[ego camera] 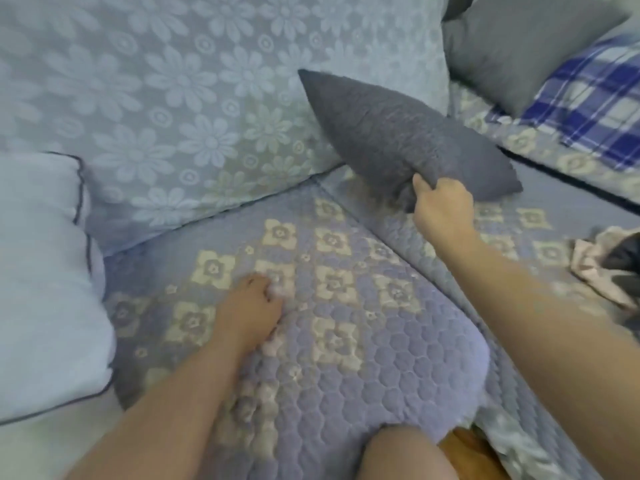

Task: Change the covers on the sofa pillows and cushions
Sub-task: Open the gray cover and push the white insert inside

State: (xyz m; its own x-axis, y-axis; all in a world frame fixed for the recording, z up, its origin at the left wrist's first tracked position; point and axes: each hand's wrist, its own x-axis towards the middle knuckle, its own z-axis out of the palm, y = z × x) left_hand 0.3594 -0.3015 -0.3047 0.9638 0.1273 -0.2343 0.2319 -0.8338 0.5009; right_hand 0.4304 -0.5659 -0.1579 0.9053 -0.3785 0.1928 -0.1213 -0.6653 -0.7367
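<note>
Bare knee at the sofa's front edge, against the quilted seat cover. On that cover the left hand rests with fingers curled, bunching a little of the fabric. Farther back, the right hand grips the lower edge of the dark grey pillow, which tilts above it, lifted toward the floral backrest.

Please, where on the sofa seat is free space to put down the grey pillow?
The quilted seat is bare between the left hand and the right hand holding the grey pillow, and a strip is bare before the backrest. Crowded: the pale cushion at left, the crumpled cloth and plaid pillow at right.
</note>
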